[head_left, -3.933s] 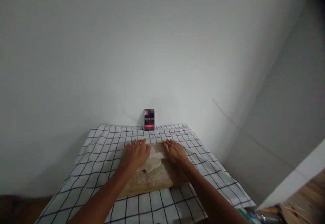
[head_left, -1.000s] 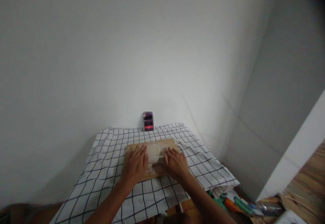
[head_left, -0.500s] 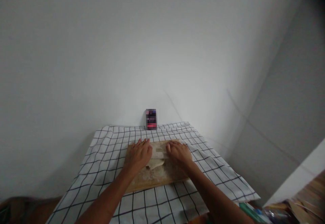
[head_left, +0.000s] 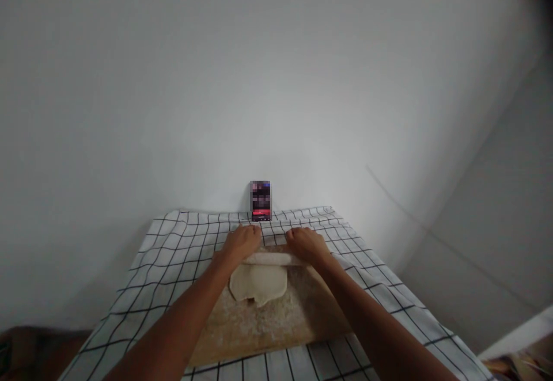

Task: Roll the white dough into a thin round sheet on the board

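A pale rolling pin (head_left: 274,259) lies crosswise over the far edge of a flattened sheet of dough (head_left: 259,284). The dough rests on a flour-dusted wooden board (head_left: 246,343), its near edge uneven with a small notch. My left hand (head_left: 242,242) is closed at the left end of the pin, fingers curled downward. At the right end, my right hand (head_left: 307,244) is curled over the pin in the same way. Both hands hide the pin's ends, and the fingertips do not show.
Under the board is a white cloth with a dark grid (head_left: 173,266) covering the table. A phone-like object with a blurred screen (head_left: 261,201) leans upright against the white wall (head_left: 268,82). Some items (head_left: 522,366) lie low at the bottom right.
The pin and both hands have moved toward the far edge of the board, uncovering more of the dough. My fingers, stretched forward before, are now curled. The view has shifted slightly.
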Available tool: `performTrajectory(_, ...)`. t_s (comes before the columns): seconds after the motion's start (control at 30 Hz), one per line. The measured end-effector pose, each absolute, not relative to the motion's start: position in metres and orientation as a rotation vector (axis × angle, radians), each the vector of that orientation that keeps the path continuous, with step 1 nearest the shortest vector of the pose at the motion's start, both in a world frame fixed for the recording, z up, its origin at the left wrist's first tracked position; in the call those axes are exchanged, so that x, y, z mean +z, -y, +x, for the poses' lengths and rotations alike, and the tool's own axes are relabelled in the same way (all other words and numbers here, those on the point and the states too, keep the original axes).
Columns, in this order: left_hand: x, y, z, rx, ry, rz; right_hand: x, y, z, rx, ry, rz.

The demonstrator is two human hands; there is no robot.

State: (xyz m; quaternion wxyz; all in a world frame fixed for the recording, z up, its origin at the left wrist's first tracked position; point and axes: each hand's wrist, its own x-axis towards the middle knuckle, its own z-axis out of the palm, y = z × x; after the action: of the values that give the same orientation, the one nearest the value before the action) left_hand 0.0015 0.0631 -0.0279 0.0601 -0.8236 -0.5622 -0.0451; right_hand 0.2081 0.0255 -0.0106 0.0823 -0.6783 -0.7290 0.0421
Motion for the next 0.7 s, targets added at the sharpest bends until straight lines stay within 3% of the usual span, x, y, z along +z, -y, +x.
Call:
performTrajectory(0.37,-0.016,-0.064,0.005,-0.133,1.793,-2.332,-0.011,-0.059,0.204,-0.009,2.101,-2.055)
performTrajectory(0.7,-0.017,-0.054,0.008,-0.137,1.857,-2.407,-0.022,-0.049,0.209,0.069,2.196,-1.998)
